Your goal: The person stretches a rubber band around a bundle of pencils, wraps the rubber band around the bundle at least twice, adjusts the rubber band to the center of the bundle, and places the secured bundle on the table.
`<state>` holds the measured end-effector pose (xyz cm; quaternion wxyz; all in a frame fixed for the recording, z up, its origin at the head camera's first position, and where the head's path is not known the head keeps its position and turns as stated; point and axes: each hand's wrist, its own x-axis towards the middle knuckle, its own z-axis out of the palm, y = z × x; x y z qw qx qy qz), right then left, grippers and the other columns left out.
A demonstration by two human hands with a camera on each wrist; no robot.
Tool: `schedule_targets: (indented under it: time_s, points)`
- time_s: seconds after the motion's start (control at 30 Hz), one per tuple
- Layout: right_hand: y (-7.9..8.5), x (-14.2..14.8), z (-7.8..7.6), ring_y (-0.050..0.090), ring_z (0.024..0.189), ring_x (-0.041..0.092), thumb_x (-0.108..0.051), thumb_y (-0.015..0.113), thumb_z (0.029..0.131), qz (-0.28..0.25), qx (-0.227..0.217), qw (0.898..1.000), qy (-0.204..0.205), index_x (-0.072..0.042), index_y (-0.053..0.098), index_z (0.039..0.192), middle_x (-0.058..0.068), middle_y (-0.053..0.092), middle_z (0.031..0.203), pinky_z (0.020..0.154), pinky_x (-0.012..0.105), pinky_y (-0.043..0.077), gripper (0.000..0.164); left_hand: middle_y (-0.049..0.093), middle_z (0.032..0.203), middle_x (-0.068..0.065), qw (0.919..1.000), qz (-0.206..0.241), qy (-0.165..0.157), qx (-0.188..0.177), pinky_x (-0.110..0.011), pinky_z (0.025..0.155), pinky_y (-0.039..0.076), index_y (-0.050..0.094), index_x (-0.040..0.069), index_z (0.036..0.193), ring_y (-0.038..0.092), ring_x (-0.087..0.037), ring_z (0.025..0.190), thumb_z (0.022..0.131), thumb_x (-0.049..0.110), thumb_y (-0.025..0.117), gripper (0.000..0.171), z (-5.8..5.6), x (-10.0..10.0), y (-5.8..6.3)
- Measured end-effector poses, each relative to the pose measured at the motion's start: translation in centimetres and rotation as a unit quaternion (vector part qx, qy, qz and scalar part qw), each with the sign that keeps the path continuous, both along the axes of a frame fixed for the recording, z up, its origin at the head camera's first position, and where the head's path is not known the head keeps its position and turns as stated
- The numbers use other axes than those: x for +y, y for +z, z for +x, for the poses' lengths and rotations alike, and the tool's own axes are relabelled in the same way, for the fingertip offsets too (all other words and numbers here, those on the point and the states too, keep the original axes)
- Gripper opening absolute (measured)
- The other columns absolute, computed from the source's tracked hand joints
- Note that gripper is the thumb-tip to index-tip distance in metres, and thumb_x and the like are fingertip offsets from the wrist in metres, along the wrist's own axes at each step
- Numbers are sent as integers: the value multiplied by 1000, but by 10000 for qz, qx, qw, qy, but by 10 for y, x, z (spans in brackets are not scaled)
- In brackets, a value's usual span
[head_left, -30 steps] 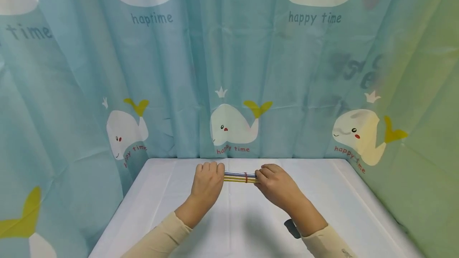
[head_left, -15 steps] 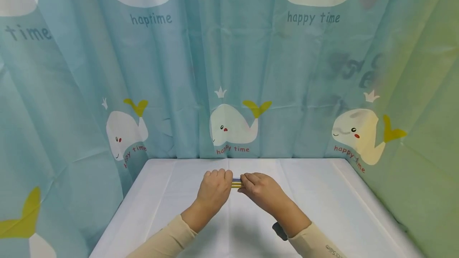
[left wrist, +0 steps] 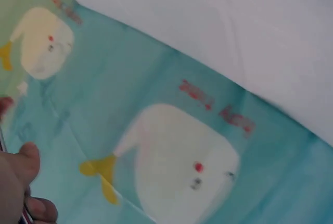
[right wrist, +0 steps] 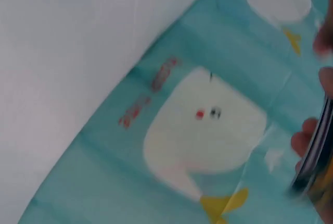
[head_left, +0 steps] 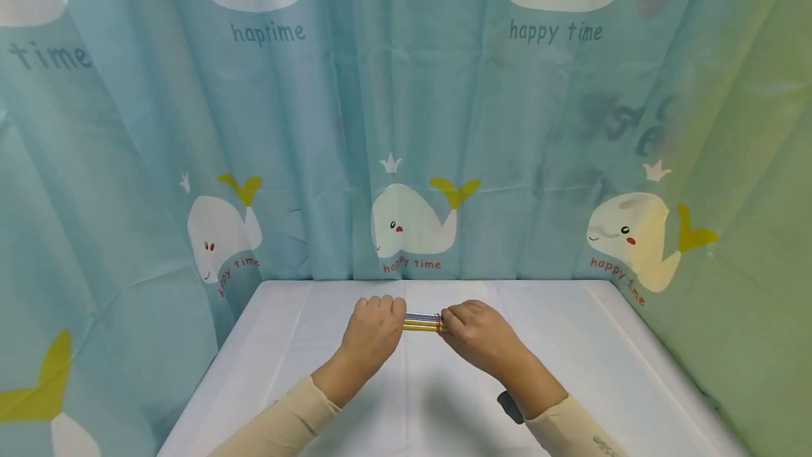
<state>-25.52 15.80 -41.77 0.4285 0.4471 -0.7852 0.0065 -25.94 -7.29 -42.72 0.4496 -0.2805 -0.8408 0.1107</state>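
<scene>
A bundle of thin yellow and silver-blue pencils (head_left: 420, 321) is held level between the two hands, above the far half of the white table. My left hand (head_left: 372, 330) grips its left part, knuckles up. My right hand (head_left: 481, 336) pinches the other end, with a red rubber band (head_left: 438, 323) round the bundle right beside its fingertips. Both ends of the bundle are hidden by the hands. In the right wrist view, a blurred stretch of the pencils (right wrist: 318, 143) shows at the right edge with fingers (right wrist: 302, 141) behind it.
The white table (head_left: 304, 372) ends at a light blue curtain (head_left: 342, 111) printed with whales, which also closes off both sides. A dark strap piece (head_left: 510, 406) shows beneath the right wrist.
The right hand first slid left toward the left hand, covering the red band, then drew back right partway, showing the band again. The left hand shifted slightly right and back.
</scene>
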Motion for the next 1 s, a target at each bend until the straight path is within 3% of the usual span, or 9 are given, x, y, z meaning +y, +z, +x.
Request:
schedule_targets:
  time_s: [0.13, 0.3, 0.47, 0.63, 0.8, 1.0]
  points:
    - [-5, -16, 4, 66, 67, 13, -23, 88, 68, -33, 227, 9996, 160, 0, 69, 88, 3, 69, 78, 67, 29, 54, 37, 38, 58, 0, 9998, -137, 5, -139, -26, 45, 23, 45, 12, 74, 35, -13, 48, 79, 18, 74, 30, 6, 12, -5]
    - [-1, -22, 4, 68, 69, 16, -36, 86, 68, -382, 232, 9990, -12, -1, 70, 92, 6, 72, 83, 67, 30, 55, 46, 39, 59, 2, 9998, -135, 13, -150, -25, 46, 25, 45, 13, 75, 36, -11, 48, 79, 22, 76, 32, 5, 24, -2]
    - [1, 0, 0, 71, 81, 23, -34, 86, 67, -452, 130, 9988, -163, 3, 70, 102, 13, 72, 96, 73, 35, 56, 53, 43, 61, 0, 9994, -69, 250, -221, -26, 47, 26, 48, 12, 77, 41, -14, 50, 83, 15, 69, 22, -3, 10, 1]
    - [0, 14, -1, 69, 82, 21, -19, 86, 71, -216, -16, 9998, -8, 1, 68, 100, 7, 70, 91, 76, 35, 55, 39, 40, 60, -1, 9990, -71, 309, -311, -27, 47, 24, 46, 12, 76, 41, -15, 51, 84, 9, 63, 20, -5, -4, -1]
    - [-1, 1, -1, 67, 75, 15, -21, 86, 71, 31, -128, 9998, 122, -3, 68, 92, 1, 68, 83, 74, 31, 54, 33, 42, 61, 0, 9983, -308, 221, -449, -26, 47, 26, 47, 12, 78, 40, -13, 51, 83, 15, 71, 24, 2, 3, -1]
    - [-3, -22, 2, 67, 73, 13, -25, 84, 75, 133, -188, 9996, 179, -3, 69, 91, 1, 69, 82, 72, 29, 54, 31, 37, 58, 2, 9990, -388, 93, -196, -25, 46, 23, 45, 14, 74, 34, -11, 48, 84, 16, 70, 27, 4, 9, -4]
